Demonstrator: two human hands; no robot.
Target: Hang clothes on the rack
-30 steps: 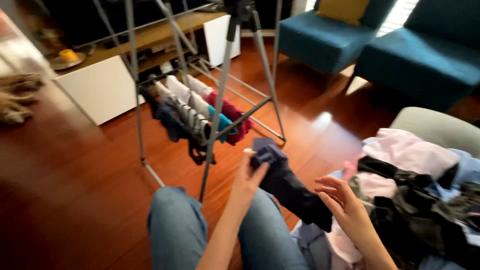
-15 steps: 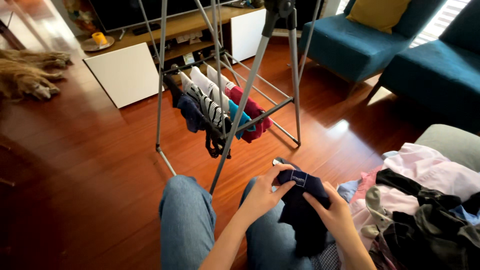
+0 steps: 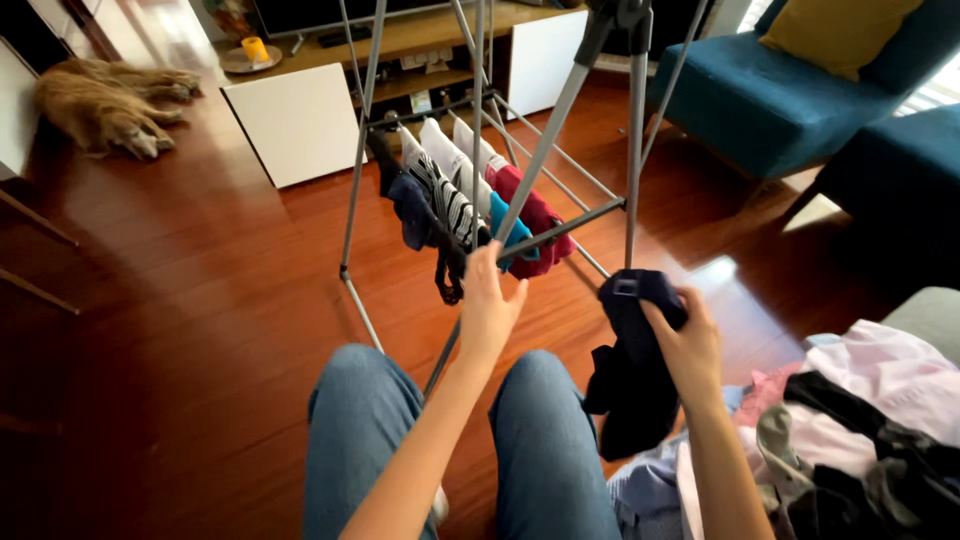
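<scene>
Here the right hand (image 3: 688, 345) grips a dark navy garment (image 3: 632, 370) by its top edge, fingers closed over the bunched cloth, so the piece hangs straight down — its long axis vertical, its lower end dangling just right of the right knee. The left hand (image 3: 488, 305) holds nothing: its fingers are spread open and reach far-ward, toward the slanted grey leg of the drying rack (image 3: 545, 160), with the fingertips close to the metal, though whether they touch cannot be told. The garment lies to the right of that open hand and a little nearer the person, apart from it, with the gap over the right thigh between them. Of the two hands, the left is the nearer to the rack's rails, where small clothes (image 3: 465, 205) — striped, white, teal, crimson — hang in a row. A heap of laundry (image 3: 860, 430) sits at the near right, just beside the right forearm. A dog (image 3: 105, 105) lies on the wooden floor, far left.
</scene>
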